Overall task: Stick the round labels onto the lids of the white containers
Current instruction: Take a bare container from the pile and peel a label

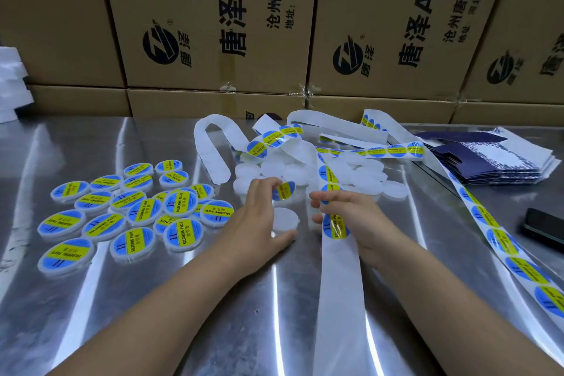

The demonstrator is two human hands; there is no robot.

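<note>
Round label point(285, 191): blue and yellow, loose from its backing, at the tips of the left hand's fingers point(267, 186), just beyond the white container.
White container point(285, 220): lies flat on the counter between the left thumb and the left fingers, its lid bare.
Left hand point(259, 223): fingers curled over the far side of the white container, thumb against its near edge; the round label touches the fingertips.
Right hand point(351, 217): just right of the white container, fingers clamped on the label strip.
Label strip point(338, 268): white backing ribbon running from the near edge of the counter up through the right hand; the sticker under that hand reads SOLDERING PASTE.
Second strip point(500, 241): full of stickers, slanting along the right side.
Labelled containers point(137, 207): a cluster on the left, some overlapping, stickers up.
Bare containers point(305, 168): a heap beyond the hands, with loops of ribbon lying over it.
Counter point(213, 314): shiny metal.
Phone point(543, 229): dark, near the right edge.
Flat cartons point(503, 159): a dark blue and white stack, far right.
Cardboard boxes point(213, 24): stacked along the back, printed in black.
</note>
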